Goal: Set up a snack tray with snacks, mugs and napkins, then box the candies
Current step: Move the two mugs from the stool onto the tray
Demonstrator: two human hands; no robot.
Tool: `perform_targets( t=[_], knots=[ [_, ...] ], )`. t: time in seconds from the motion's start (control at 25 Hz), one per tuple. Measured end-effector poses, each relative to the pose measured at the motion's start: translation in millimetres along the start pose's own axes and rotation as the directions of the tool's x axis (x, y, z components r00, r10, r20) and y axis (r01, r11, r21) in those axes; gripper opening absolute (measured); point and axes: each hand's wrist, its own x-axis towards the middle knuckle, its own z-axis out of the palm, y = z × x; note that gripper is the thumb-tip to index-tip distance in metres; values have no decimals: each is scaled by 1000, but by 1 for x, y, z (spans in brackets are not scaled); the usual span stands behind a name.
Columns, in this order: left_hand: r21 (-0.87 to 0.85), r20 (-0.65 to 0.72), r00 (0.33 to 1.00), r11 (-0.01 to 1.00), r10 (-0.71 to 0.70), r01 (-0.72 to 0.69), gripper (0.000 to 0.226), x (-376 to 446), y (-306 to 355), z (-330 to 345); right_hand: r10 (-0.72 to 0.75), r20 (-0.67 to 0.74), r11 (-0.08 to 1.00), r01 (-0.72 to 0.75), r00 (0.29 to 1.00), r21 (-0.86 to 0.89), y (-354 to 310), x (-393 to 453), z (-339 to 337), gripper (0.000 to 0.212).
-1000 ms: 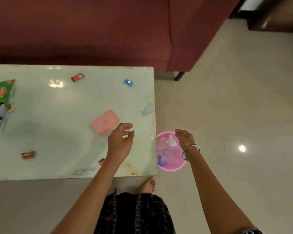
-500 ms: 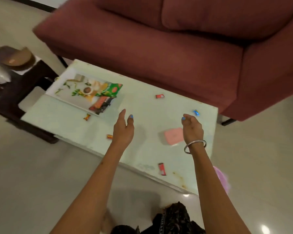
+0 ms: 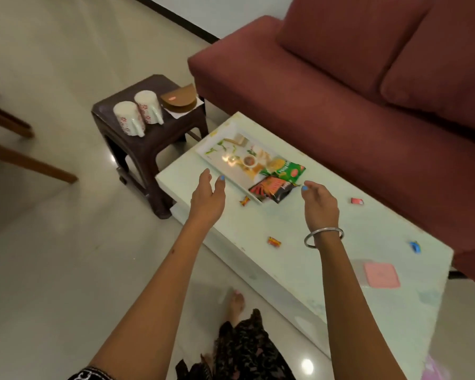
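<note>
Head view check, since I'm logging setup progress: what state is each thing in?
Tray: on table, holds two snack packets.
Mugs: upside down on stool, not on tray.
Pink box: lid on.
Candies: scattered on table, unboxed.
Left hand: open, empty.
Right hand: open, empty.

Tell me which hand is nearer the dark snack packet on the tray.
Right. The right hand hovers just right of the dark snack packet, fingertips almost at its edge. The left hand is further off, beyond the tray's near rim.
</note>
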Motion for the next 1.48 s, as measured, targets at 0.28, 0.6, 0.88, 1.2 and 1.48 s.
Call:
perform_targets(
  t=[0.28, 0.6, 0.88, 1.2, 1.48],
  knots=[
    [-37, -137, 988, 997, -70, 66, 55, 79, -3, -59, -66, 166, 997, 58, 984, 53, -57, 49, 102, 25],
    [-51, -206, 957, 979, -206, 200, 60, 175, -2, -95, -106, 375, 990, 135, 921, -52, -115, 123, 204, 27],
    [-87, -254, 933, 967, -254, 239, 64, 241, -11, -131, -140, 543, 967, 234, 828, -106, -156, 166, 281, 39],
    [124, -284, 932, 955, -224, 268, 72, 369, -25, -180, -99, 694, 875, 395, 713, -281, -198, 215, 419, 61],
    [607, -89, 959, 749, -270, 267, 105, 456, -57, -226, -32, 784, 683, 587, 619, -435, -207, 261, 530, 75]
  ],
)
